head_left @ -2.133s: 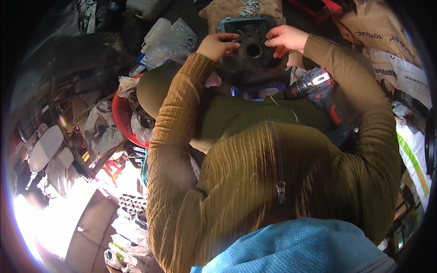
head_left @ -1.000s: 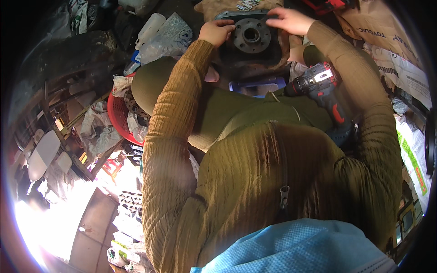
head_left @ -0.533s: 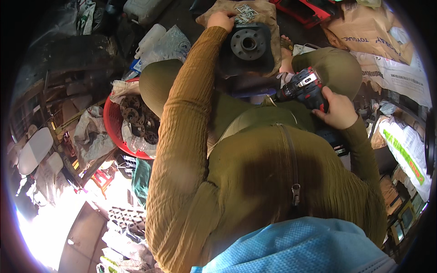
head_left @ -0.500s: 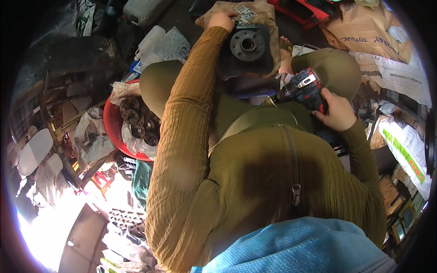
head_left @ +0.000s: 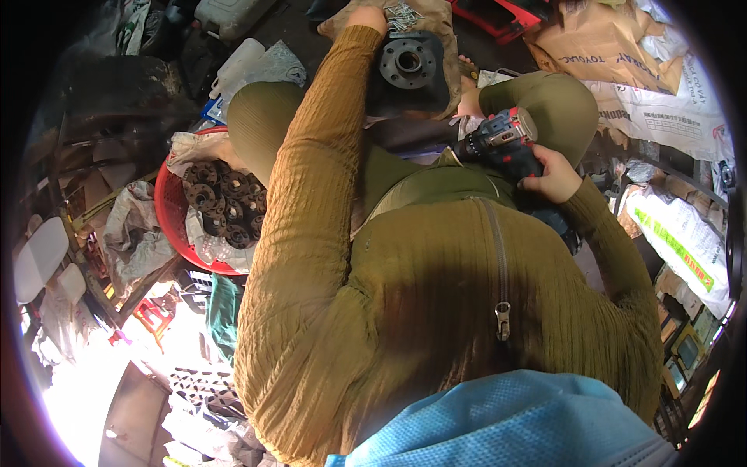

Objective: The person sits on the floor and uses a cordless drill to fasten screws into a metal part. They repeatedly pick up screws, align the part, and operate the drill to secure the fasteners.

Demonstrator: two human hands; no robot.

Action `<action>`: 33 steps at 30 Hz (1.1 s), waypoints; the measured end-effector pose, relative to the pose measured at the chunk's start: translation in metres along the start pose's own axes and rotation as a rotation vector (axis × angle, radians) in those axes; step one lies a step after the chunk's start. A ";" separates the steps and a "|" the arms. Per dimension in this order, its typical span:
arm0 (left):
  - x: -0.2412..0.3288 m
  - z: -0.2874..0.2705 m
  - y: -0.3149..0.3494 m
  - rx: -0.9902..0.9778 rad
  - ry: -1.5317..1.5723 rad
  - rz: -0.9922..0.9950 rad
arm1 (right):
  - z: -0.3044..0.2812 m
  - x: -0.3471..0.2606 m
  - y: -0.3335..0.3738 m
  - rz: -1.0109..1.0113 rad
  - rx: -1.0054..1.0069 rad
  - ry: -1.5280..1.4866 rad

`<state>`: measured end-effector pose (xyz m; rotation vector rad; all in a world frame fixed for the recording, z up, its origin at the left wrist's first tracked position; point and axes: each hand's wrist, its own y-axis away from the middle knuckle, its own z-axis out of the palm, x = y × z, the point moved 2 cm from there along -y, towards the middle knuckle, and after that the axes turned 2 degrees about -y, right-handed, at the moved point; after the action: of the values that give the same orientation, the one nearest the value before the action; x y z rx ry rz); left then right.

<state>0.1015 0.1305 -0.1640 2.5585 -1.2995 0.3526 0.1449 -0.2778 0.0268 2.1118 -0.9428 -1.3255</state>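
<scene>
At the top, my left hand (head_left: 367, 17) is beside a pile of silvery screws (head_left: 403, 17) on brown, paper-like sheeting (head_left: 445, 23); its fingers are hidden. Just below the screws, a round dark metal flange (head_left: 394, 73) with a raised centre hub and a ring of holes sits on a dark base. On the right, my right hand (head_left: 554, 175) is closed around the grip of a black and red cordless drill (head_left: 510, 152). The drill rests over my lap, its chuck pointing left, apart from the flange.
A red plastic basket (head_left: 163, 204) beside my left knee holds several similar dark flanges (head_left: 233, 204). Brown paper (head_left: 611, 50) and white printed sacks (head_left: 677, 241) lie on the right. A clear plastic bag (head_left: 278, 68) and a pale jug (head_left: 237, 66) stand at upper left.
The whole view has shifted, so the flange, screws and left hand appear higher and more of the basket shows. The right hand keeps its hold on the drill.
</scene>
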 end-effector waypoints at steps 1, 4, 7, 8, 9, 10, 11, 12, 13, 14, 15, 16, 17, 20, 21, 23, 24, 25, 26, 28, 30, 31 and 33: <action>-0.002 -0.007 -0.003 0.019 0.077 -0.008 | 0.000 -0.003 0.006 0.017 -0.012 -0.111; -0.006 -0.024 -0.007 0.127 0.252 -0.027 | -0.014 -0.028 0.040 -0.333 0.198 -0.067; 0.000 -0.040 0.005 0.116 0.758 -0.030 | -0.033 -0.057 0.069 -0.291 0.241 -0.278; 0.008 -0.045 0.014 0.029 1.097 -0.043 | -0.038 -0.066 0.076 -0.239 0.209 -0.450; 0.019 -0.053 0.023 -0.060 1.435 -0.046 | -0.041 -0.076 0.077 -0.259 0.113 -0.679; 0.031 -0.059 0.040 -0.116 1.656 -0.098 | -0.043 -0.086 0.080 -0.340 0.132 -0.637; 0.045 -0.065 0.059 -0.173 1.878 -0.145 | -0.041 -0.092 0.078 -0.352 0.131 -0.671; 0.057 -0.075 0.076 -0.207 2.009 -0.086 | -0.040 -0.097 0.073 -0.371 0.140 -0.704; 0.069 -0.084 0.095 -0.253 2.140 -0.033 | -0.037 -0.101 0.069 -0.380 0.147 -0.743; 0.081 -0.092 0.110 -0.235 2.209 0.046 | -0.033 -0.104 0.065 -0.403 0.159 -0.724; 0.092 -0.100 0.123 -0.214 2.275 0.129 | -0.030 -0.104 0.061 -0.385 0.204 -0.695; 0.098 -0.102 0.138 -0.148 2.369 -0.053 | -0.026 -0.104 0.057 -0.365 0.248 -0.665; 0.101 -0.107 0.148 -0.162 2.413 -0.099 | -0.022 -0.104 0.054 -0.348 0.284 -0.633; 0.104 -0.115 0.165 -0.160 2.519 -0.254 | -0.014 -0.106 0.045 -0.396 0.219 -0.601; 0.104 -0.116 0.166 -0.172 2.525 -0.270 | -0.012 -0.107 0.043 -0.409 0.201 -0.610; 0.103 -0.118 0.167 -0.182 2.533 -0.295 | -0.009 -0.108 0.040 -0.402 0.188 -0.609; 0.102 -0.119 0.167 -0.188 2.550 -0.274 | -0.008 -0.110 0.039 -0.398 0.198 -0.578; 0.102 -0.120 0.168 -0.195 2.564 -0.256 | -0.007 -0.111 0.039 -0.391 0.208 -0.553; 0.102 -0.120 0.168 -0.203 2.577 -0.235 | -0.007 -0.112 0.038 -0.395 0.204 -0.540; 0.103 -0.120 0.168 -0.199 2.589 -0.232 | -0.008 -0.115 0.038 -0.379 0.194 -0.477; 0.104 -0.117 0.168 -0.171 2.587 -0.277 | -0.008 -0.116 0.039 -0.370 0.190 -0.432; 0.105 -0.117 0.167 -0.164 2.594 -0.276 | -0.008 -0.117 0.039 -0.367 0.197 -0.419; 0.106 -0.114 0.166 -0.149 2.598 -0.288 | -0.008 -0.117 0.040 -0.351 0.211 -0.401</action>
<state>0.0153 -0.0069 -0.0041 0.3638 0.2182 2.0016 0.1057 -0.2151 0.1262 2.2917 -0.9252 -1.9571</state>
